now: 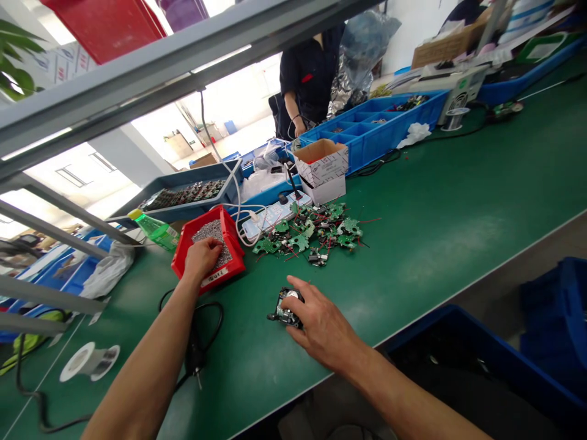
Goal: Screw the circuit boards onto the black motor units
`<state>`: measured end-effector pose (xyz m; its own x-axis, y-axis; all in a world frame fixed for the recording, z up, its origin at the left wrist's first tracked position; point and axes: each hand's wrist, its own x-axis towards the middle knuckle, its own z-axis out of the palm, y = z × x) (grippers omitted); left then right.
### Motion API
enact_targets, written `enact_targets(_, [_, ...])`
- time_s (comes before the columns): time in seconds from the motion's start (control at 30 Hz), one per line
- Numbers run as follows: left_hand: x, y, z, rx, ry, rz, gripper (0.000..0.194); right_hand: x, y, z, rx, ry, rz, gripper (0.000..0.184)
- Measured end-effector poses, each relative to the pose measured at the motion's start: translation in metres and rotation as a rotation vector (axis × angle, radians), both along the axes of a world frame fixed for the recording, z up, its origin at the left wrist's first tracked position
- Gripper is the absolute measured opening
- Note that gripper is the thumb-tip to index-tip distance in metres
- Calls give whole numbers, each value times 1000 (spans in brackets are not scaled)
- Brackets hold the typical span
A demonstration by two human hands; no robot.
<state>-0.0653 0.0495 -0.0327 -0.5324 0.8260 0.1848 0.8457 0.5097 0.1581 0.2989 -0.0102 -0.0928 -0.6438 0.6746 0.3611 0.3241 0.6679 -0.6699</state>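
Observation:
My left hand (202,260) reaches into a red bin (235,247) of tiny grey metal pieces (208,232), its fingertips pinched together; whatever lies between them is too small to make out. On the green bench, my right hand (316,318) curls its fingers round a small black electronic assembly (285,315) with a round silvery part, and partly covers it. Beyond that hand lies a heap of green circuit boards (300,241) with red and black wires. A black corded tool (195,349) with a thin metal tip rests below the red bin.
Behind the heap stand a power strip (275,216), an open carton (328,177) and blue divided trays (358,150). A green bottle (158,232) leans by the red bin. A solder spool (90,362) sits at left. Another person (307,79) stands across the bench.

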Motion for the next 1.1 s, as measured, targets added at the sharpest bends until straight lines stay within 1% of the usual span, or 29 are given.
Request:
enact_targets(0.1, [4, 0, 2, 21, -11, 0, 27, -1, 0, -1, -7, 0, 0, 36])
enact_targets(0.2, [6, -1, 4, 26, -39, -44, 30, -2, 0, -1, -9, 5, 0, 35])
enact_targets(0.3, [5, 0, 5, 27, -78, -76, 26, -3, 1, -1, -7, 3, -1, 36])
enact_targets(0.43, [2, 3, 1, 62, -114, -41, 20, -3, 2, 0, -19, -13, -2, 34])
enact_targets(0.53, [3, 1, 0, 137, -142, -30, 19, -3, 3, 0, -34, -16, 3, 34])
enact_targets(0.7, [7, -7, 1, 317, -229, -45, 18, -3, 3, 0, -47, -2, 15, 35])
enact_targets(0.87, [11, -11, 7, 474, -339, -12, 15, -3, 4, 0, -48, 1, 12, 35])
enact_targets(0.93, [17, -13, 12, 531, -400, -15, 17, -3, 4, 0, -47, 2, 15, 34])
enact_targets(1.0, [28, -19, 17, 571, -484, -46, 24, -3, 5, 0, -41, 6, 18, 33])
enact_targets(1.1, [55, -37, 22, 556, -639, -134, 36, -3, 5, 1, -31, 11, 26, 33])
